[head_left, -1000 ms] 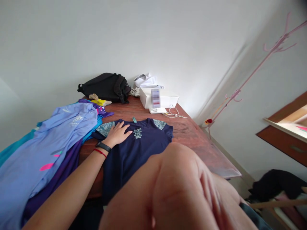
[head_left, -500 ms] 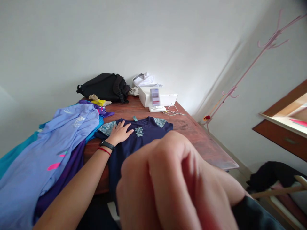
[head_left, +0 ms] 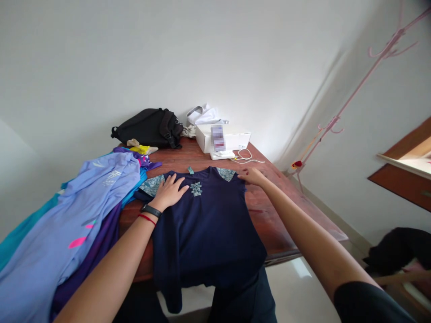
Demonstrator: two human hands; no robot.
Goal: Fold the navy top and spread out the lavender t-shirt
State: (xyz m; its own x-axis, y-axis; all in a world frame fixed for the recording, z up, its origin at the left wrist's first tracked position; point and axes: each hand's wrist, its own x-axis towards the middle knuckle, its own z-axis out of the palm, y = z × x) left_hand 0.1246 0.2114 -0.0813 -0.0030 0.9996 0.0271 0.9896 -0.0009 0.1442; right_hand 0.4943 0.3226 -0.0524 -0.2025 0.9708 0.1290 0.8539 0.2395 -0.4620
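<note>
A navy short-sleeved shirt (head_left: 215, 224) lies spread on the wooden table, its patterned shoulders and neckline toward the wall and its lower part hanging over the near edge. One side of it is folded inward along the left. My left hand (head_left: 171, 192), wearing a black band and a red string, rests flat with fingers apart beside the collar. On the opposite side, my right hand (head_left: 253, 176) pinches the edge of the shirt's right sleeve, palm down.
Left of the shirt is a pile of lavender, purple and teal clothes (head_left: 97, 188). A black bag (head_left: 144, 128), a white box (head_left: 232, 137) and a white cable (head_left: 247, 157) sit at the back of the table (head_left: 289, 215). A pink coat stand (head_left: 357, 94) rises at right.
My right hand has moved from close in front of the camera, out to the shirt's right sleeve, where it now grips the edge. My left hand stays on the shirt.
</note>
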